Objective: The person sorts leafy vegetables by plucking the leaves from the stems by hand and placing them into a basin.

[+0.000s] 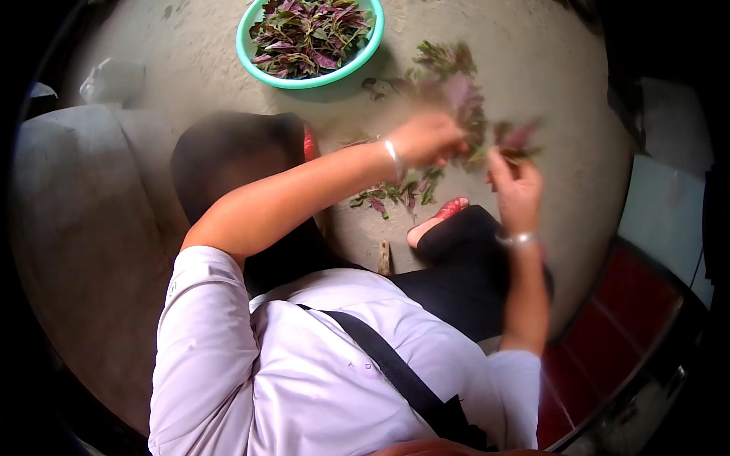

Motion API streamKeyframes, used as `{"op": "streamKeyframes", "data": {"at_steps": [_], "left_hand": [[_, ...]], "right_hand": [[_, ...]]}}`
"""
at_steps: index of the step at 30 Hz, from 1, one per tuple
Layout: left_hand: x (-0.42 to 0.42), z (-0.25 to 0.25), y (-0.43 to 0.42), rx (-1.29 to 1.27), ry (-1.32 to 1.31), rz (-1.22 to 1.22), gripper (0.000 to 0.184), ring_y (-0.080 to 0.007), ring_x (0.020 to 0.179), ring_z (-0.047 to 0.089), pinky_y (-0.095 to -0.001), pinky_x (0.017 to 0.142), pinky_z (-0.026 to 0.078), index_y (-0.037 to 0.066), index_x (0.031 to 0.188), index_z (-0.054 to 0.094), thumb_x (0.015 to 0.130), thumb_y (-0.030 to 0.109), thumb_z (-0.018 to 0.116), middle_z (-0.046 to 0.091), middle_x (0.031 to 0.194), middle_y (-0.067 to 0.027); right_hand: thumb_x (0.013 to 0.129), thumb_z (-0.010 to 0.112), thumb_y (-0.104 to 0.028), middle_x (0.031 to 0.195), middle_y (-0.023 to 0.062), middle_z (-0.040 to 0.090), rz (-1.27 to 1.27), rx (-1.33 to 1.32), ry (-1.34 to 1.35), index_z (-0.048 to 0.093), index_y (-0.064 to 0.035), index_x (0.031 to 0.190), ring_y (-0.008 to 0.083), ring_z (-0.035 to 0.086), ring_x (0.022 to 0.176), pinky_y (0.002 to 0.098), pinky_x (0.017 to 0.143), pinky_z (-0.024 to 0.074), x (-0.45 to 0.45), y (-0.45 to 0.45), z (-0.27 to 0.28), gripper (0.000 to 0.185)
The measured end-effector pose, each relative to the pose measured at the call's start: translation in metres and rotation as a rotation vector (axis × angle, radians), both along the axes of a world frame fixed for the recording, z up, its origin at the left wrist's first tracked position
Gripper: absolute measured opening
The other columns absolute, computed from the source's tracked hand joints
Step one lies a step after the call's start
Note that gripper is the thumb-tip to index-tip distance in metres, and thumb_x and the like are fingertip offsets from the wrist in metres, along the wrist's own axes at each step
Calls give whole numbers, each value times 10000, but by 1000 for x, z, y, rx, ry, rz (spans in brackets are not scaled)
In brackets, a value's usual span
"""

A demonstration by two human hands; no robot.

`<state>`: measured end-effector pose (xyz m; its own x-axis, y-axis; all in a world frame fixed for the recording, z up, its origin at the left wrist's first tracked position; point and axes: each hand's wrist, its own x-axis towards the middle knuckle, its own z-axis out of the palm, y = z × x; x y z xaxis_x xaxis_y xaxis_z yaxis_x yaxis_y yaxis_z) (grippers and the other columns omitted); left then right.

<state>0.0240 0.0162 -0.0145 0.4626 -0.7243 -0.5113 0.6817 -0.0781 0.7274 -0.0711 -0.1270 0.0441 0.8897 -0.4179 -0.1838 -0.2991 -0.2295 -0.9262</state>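
Observation:
My left hand point(432, 141), smeared by motion, is closed around a bunch of purple-green leafy greens point(458, 90) that fans out beyond the fingers. Close beside it on the right, my right hand point(518, 188) pinches a smaller leafy sprig point(517, 141), also blurred. A narrow gap separates the two hands. Below my left hand, loose leaves and sprigs point(411, 190) lie scattered on the floor. A turquoise plastic basin point(310, 82) stands farther out, heaped with the same purple-green leaves point(310, 38).
My knees in black trousers point(228, 152) flank the concrete floor point(536, 83), and a red sandal point(449, 213) shows by the right leg. A pale covered surface point(72, 228) is at left, with a clear plastic bag point(112, 80) beyond. Red tiles point(620, 319) lie at right.

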Motion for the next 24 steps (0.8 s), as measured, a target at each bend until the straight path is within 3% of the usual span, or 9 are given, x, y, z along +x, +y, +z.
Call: {"op": "streamKeyframes", "data": {"at_steps": [4, 7, 10, 12, 13, 14, 15, 16, 24], "left_hand": [[-16, 14, -1, 59, -156, -124, 218, -89, 736, 537, -208, 574, 458, 66, 944, 553, 802, 221, 612, 565, 804, 4], [-1, 8, 4, 14, -166, -64, 260, -113, 721, 552, -223, 610, 467, 25, 987, 560, 791, 189, 610, 594, 855, -31], [42, 3, 22, 123, -274, 8, 394, -179, 858, 571, -282, 760, 469, 48, 1107, 516, 773, 226, 623, 605, 941, -102], [59, 31, 29, 99, -96, 504, 130, -158, 583, 533, -227, 507, 451, 1, 882, 527, 815, 112, 516, 550, 748, -73], [93, -10, 42, -179, -31, 729, 87, -161, 531, 510, -246, 501, 457, 2, 835, 500, 809, 82, 521, 504, 684, -53], [126, -67, 66, 4, 203, 1036, 117, -177, 513, 505, -281, 522, 473, 3, 812, 482, 808, 113, 525, 484, 663, -52], [120, 3, 65, 117, -125, 929, 176, -209, 644, 534, -308, 601, 494, -3, 876, 469, 800, 142, 533, 493, 769, -97], [160, -36, 85, -76, 28, 1023, 277, -258, 815, 529, -351, 695, 499, -20, 969, 439, 786, 159, 546, 476, 920, -146], [133, -22, 66, 79, -36, 851, 279, -259, 832, 528, -354, 673, 517, -16, 1035, 420, 793, 97, 499, 476, 975, -165]], "right_hand": [[799, 596, -81, 717, 11, 577, 308, -214, 41, 565, 41, 907, 44, 530, 622, 199, 537, 441, -6, 4, -23, 166], [809, 569, -66, 822, 35, 581, 276, 170, 71, 507, 47, 1059, 71, 556, 661, 191, 581, 461, -4, 10, -8, 281], [825, 549, -93, 843, 39, 594, 185, 160, 18, 518, 26, 1066, 64, 556, 644, 193, 553, 454, -2, 0, -12, 270], [835, 538, -121, 844, 42, 607, 173, 133, 78, 532, 11, 1055, 63, 560, 639, 189, 535, 445, -3, -11, -15, 257], [840, 532, -135, 845, 43, 613, 172, 121, 106, 539, 4, 1050, 62, 562, 637, 187, 526, 440, -3, -17, -17, 252], [842, 530, -145, 842, 44, 617, 178, 106, 113, 546, -2, 1043, 62, 563, 635, 185, 520, 435, -3, -22, -21, 247], [844, 528, -154, 839, 44, 620, 183, 95, 124, 553, -7, 1035, 62, 564, 633, 183, 514, 430, -4, -26, -26, 243], [846, 525, -164, 836, 45, 624, 190, 85, 133, 560, -13, 1028, 62, 565, 631, 181, 508, 425, -5, -28, -31, 239], [813, 564, -154, 804, 67, 623, 332, -125, 199, 592, 8, 929, 108, 572, 633, 234, 577, 449, -7, -23, -39, 202]]}}
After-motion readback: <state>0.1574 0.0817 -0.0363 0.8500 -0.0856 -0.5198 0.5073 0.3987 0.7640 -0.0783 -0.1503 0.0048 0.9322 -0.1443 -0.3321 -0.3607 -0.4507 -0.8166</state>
